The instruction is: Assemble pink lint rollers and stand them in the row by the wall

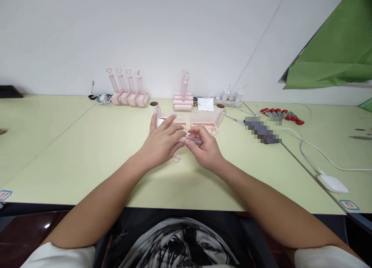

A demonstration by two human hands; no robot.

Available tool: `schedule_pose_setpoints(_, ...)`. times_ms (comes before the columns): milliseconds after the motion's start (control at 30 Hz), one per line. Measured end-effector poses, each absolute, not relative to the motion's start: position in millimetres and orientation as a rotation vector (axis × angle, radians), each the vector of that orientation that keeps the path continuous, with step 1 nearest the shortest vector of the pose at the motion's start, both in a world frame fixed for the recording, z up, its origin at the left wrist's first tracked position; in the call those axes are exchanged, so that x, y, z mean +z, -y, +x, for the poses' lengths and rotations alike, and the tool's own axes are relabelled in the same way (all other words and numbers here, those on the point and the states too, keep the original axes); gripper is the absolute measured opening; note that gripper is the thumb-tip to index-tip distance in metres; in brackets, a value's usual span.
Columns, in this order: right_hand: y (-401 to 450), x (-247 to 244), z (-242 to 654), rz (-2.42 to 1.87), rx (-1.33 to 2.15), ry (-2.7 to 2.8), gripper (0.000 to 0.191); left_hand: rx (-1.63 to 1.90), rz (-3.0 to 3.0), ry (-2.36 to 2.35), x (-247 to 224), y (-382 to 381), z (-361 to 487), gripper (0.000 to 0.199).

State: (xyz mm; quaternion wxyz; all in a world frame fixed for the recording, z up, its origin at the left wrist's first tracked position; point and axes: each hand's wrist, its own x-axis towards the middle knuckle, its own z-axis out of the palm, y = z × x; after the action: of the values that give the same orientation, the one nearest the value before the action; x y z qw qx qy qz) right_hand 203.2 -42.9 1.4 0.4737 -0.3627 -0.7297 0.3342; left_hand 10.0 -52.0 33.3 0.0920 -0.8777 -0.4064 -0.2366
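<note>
Over the middle of the table, my right hand (205,148) is closed around a short, clear pinkish tube (195,140) lying roughly sideways. The thumb and forefinger of my left hand (159,144) pinch at the tube's left end, while its other fingers spread out above. What lies between the left fingertips is mostly hidden. A small rounded pink piece (176,158) rests on the table just under my left hand. Right behind the hands are two pink open cases (204,125), partly covered by my fingers.
At the wall stand several pink holders with heart-topped wands (130,87), and a stacked pink group (183,99). Rolls with brown cores (221,106) flank the cases. To the right are red-ended grey tools (280,113), a pixelated dark object (261,130) and a white cable with a charger (333,183).
</note>
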Motion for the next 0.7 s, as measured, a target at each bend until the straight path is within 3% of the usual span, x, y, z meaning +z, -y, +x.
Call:
schedule_pose_setpoints(133,39.6,0.4,207.3,-0.883,0.997,1.712,0.046,-0.75,-2.599,1.243,34.3,47.5,4.8,0.023)
schedule_pose_setpoints(300,41.7,-0.3,203.0,-1.039,0.958,2.037,0.035,-0.815,-2.546,1.298,39.9,46.0,-0.7,0.025)
schedule_pose_setpoints(367,45.5,-3.5,195.1,-1.108,0.827,2.315,0.035,-0.81,-2.567,1.303,40.2,46.1,-0.8,0.027)
schedule_pose_setpoints(500,49.0,-7.7,184.0,-1.091,0.58,2.613,0.017,-0.845,-2.654,1.245,35.8,43.9,-1.5,0.032)
schedule_pose_setpoints(700,39.3,6.8,206.8,-0.992,0.71,1.919,0.021,-0.957,-2.773,1.2,30.6,39.9,-4.7,0.04)
